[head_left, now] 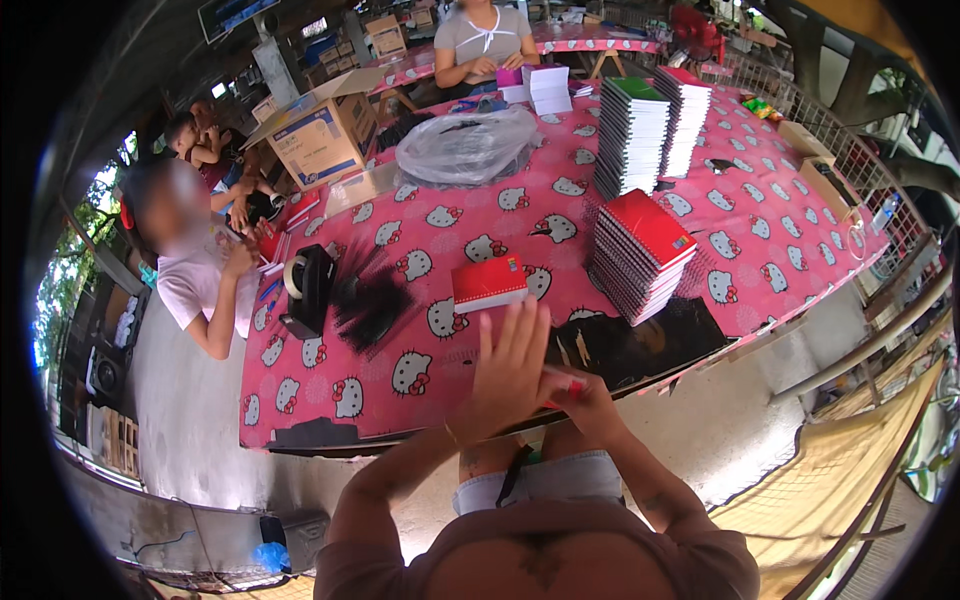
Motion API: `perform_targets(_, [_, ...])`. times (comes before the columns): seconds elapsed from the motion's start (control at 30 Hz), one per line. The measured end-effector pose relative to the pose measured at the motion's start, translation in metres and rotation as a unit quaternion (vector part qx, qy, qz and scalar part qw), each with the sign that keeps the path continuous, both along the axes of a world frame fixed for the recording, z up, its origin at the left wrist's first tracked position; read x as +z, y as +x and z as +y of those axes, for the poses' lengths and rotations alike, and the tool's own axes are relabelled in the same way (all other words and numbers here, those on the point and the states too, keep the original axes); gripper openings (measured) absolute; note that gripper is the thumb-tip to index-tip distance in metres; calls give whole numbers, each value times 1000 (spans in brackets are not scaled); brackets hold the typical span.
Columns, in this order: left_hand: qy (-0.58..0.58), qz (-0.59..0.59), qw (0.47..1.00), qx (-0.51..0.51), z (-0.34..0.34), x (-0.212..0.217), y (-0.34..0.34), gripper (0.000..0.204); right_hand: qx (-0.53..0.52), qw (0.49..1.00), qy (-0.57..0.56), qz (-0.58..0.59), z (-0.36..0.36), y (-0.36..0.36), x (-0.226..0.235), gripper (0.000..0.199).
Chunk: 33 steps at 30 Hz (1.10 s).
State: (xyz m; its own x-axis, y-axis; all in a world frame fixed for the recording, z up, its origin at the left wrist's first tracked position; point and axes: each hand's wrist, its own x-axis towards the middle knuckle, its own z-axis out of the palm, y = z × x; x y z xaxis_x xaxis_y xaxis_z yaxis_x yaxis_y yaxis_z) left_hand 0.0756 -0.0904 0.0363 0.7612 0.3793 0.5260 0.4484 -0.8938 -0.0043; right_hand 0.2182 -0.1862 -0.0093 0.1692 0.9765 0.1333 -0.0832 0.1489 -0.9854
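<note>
My left hand (508, 365) is stretched out flat with fingers extended, its fingertips just below a small stack of red-covered notebooks (488, 283) on the table. Close beside it, my right hand (585, 405) is closed around a thin red notebook (566, 384), mostly hidden by my hands and seen nearly edge-on. To the right of my hands stands a tall pile of red spiral notebooks (645, 250). Loose black binding coils (370, 305) lie in a heap to the left, next to a black tape dispenser (312, 290).
Green-covered (632, 135) and red-covered (687, 120) notebook stacks stand farther back. A clear plastic bag (465, 150) and a cardboard box (320, 140) occupy the far left. One person (205, 270) handles red notebooks at left; another (485, 50) sits across beside purple ones.
</note>
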Motion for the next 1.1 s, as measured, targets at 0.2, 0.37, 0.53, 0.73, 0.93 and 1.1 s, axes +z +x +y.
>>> perform_targets(0.2, [-71,-5,995,-73,-34,-48,-9,85,-27,999,24,2,-1,17,-1,34])
perform_targets(0.37, [-23,64,998,-15,-3,-27,4,83,-32,996,13,-87,18,28,-28,34])
perform_targets(0.53, [-20,57,998,10,-16,-49,6,83,-39,988,46,-145,17,28,-46,37])
perform_targets(0.73, [-19,32,999,-5,-41,-97,-12,83,-28,990,39,-136,17,25,-37,37])
perform_targets(0.93, [-30,-3,999,-9,-18,-76,3,87,-4,990,12,-141,18,27,-45,33])
perform_targets(1.1, [-79,30,994,-68,-9,-13,-1,76,-35,985,14,-168,16,19,-38,32])
